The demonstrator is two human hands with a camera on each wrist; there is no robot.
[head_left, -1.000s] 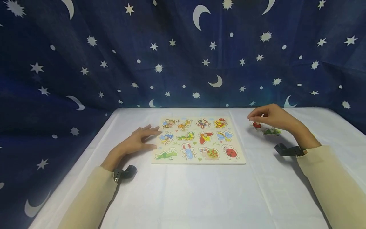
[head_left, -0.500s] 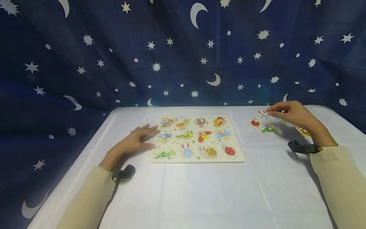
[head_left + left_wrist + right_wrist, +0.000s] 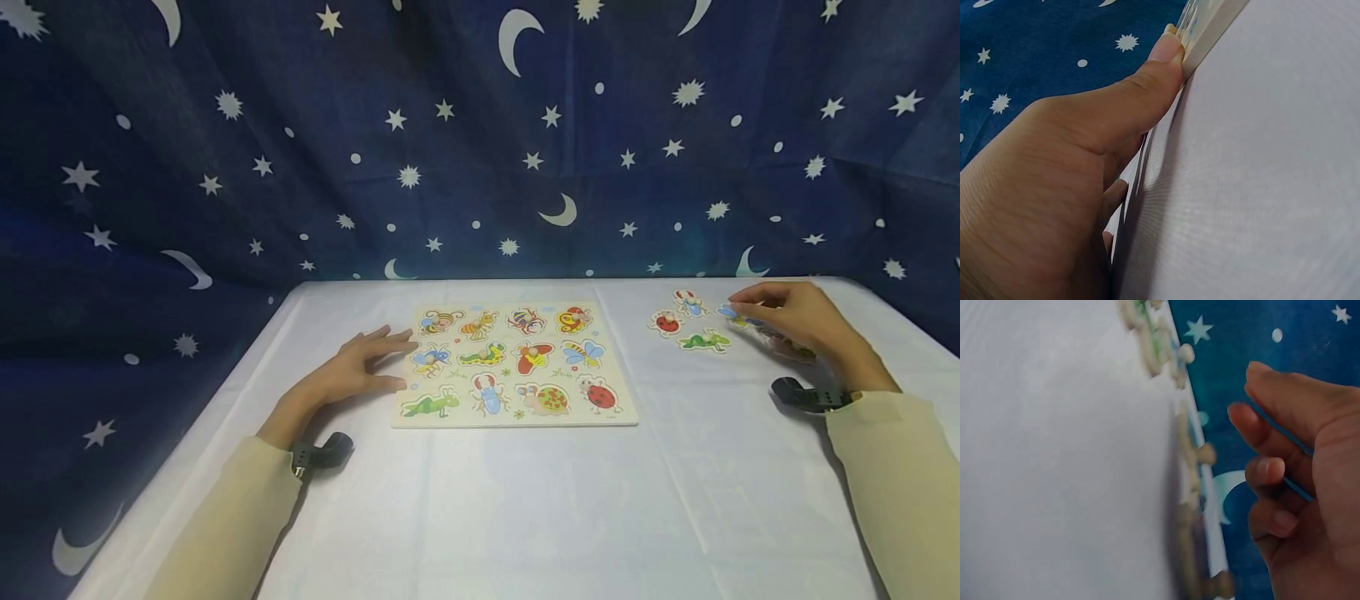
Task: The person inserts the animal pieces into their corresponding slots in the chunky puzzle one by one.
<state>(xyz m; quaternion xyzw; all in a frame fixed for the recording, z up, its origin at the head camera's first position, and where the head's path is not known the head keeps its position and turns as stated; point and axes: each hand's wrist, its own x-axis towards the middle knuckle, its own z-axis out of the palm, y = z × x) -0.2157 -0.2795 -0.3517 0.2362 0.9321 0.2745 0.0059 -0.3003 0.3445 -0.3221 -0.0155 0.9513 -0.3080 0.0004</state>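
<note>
My left hand [image 3: 360, 367] rests at the left edge of the insect puzzle board [image 3: 517, 421]. Its fingers are stretched out, and in the left wrist view the thumb [image 3: 1141, 94] touches the board's edge. Over on the right, my right hand [image 3: 806, 321] hovers above the loose knobbed pieces. Its fingers are loosely bent, with nothing between them in the right wrist view. Closest to its fingertips lies the blue dragonfly piece [image 3: 738, 317]. A snail-coloured piece [image 3: 787, 346] is partly hidden under the hand.
Left of the right hand lie a ladybird piece [image 3: 666, 323], a stag beetle piece [image 3: 689, 302] and a green grasshopper piece [image 3: 704, 340]. Knobbed pieces sit in the board's upper rows. A dark starry cloth [image 3: 450, 142] hangs behind the white table [image 3: 525, 517].
My right hand has moved right, from over the ladybird piece, past the stag beetle piece, to the dragonfly piece, uncovering the pieces behind it. The left hand stays at the board.
</note>
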